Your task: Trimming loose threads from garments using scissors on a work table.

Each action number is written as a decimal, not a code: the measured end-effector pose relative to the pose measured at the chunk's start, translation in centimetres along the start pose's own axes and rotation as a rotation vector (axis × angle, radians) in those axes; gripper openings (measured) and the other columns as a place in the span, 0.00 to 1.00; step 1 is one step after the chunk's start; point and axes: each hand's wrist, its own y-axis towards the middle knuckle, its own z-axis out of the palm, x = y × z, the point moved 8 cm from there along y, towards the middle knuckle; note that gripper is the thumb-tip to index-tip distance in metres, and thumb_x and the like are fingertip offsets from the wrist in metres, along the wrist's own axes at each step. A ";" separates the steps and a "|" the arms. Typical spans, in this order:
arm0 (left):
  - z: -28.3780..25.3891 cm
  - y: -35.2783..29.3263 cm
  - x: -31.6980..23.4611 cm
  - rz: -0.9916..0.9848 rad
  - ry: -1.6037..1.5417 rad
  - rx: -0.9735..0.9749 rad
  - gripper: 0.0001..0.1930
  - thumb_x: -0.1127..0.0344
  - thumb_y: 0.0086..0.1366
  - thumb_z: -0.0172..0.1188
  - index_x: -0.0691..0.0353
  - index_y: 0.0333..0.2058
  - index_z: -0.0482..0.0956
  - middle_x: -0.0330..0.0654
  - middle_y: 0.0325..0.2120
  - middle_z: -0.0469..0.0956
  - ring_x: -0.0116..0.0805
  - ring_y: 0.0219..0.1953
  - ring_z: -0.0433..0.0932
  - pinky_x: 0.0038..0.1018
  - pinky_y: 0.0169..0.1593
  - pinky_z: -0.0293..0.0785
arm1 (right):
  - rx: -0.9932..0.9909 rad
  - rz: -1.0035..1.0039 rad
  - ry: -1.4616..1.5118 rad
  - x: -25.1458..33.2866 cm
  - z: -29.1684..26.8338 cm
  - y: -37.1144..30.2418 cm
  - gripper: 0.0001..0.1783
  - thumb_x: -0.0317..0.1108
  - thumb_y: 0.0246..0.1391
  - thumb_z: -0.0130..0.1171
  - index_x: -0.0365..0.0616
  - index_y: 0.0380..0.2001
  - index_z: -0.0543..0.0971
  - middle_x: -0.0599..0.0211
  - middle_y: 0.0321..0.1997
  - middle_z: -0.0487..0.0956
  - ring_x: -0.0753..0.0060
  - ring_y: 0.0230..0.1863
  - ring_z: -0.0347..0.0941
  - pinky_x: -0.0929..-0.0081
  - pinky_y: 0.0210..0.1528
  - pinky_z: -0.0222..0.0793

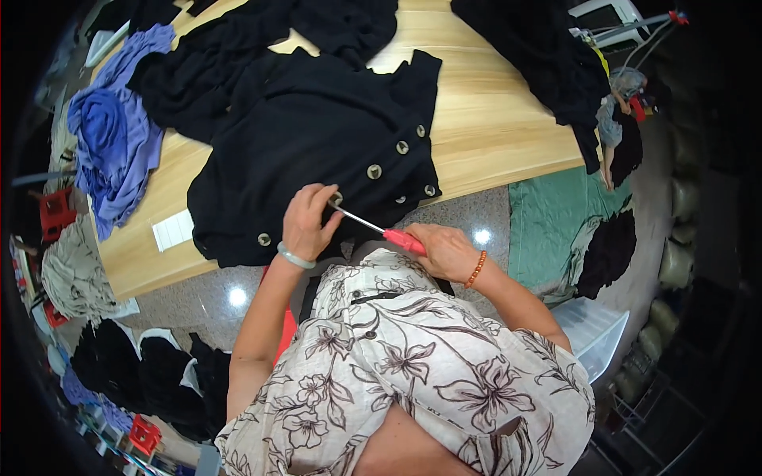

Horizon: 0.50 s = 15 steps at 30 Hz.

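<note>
A black knit garment (pixel 270 147) with several large mottled buttons lies spread over the near edge of the table. My left hand (pixel 305 226) is closed at its lower front, thumb and fingers pinching the cloth around one button (pixel 336 198). In my right hand (pixel 448 250) is a tool with a red handle (pixel 405 240) and a thin metal shaft (pixel 361 218). The shaft points up and left, and its tip meets the button between my left thumb and fingers. What shape the tip has is hidden. Another button (pixel 374 171) sits just right of my left hand.
A white paper slip (pixel 172 231) lies by the garment's left side. Purple-blue cloth (pixel 119 135) hangs over the table's left end. More black garments (pixel 532 55) lie at the back right. Green cloth (pixel 548 222) and a white plastic bin (pixel 591 337) are to my right.
</note>
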 end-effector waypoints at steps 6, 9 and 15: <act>4.4 1.6 1.2 0.034 0.132 0.171 0.10 0.75 0.49 0.65 0.61 0.29 0.72 0.43 0.29 0.69 0.45 0.33 0.73 0.37 0.36 0.71 | 0.041 0.153 -0.106 -2.9 -1.1 -1.4 0.14 0.39 0.55 0.55 0.45 0.42 0.72 0.49 0.29 0.79 0.43 0.34 0.77 0.52 0.38 0.71; 4.7 1.6 0.8 0.047 0.117 0.239 0.10 0.74 0.49 0.65 0.60 0.30 0.73 0.43 0.29 0.70 0.44 0.33 0.73 0.37 0.36 0.71 | 0.202 0.165 -0.098 -2.6 -0.2 -1.3 0.14 0.38 0.54 0.55 0.44 0.41 0.73 0.50 0.32 0.80 0.47 0.39 0.78 0.53 0.41 0.71; 6.4 6.0 -3.6 0.116 0.058 0.223 0.26 0.75 0.48 0.65 0.61 0.49 0.74 0.48 0.40 0.72 0.48 0.41 0.73 0.36 0.44 0.71 | -0.140 0.122 0.056 -5.8 -2.1 -2.9 0.15 0.33 0.52 0.56 0.46 0.44 0.73 0.52 0.41 0.78 0.48 0.45 0.75 0.55 0.45 0.70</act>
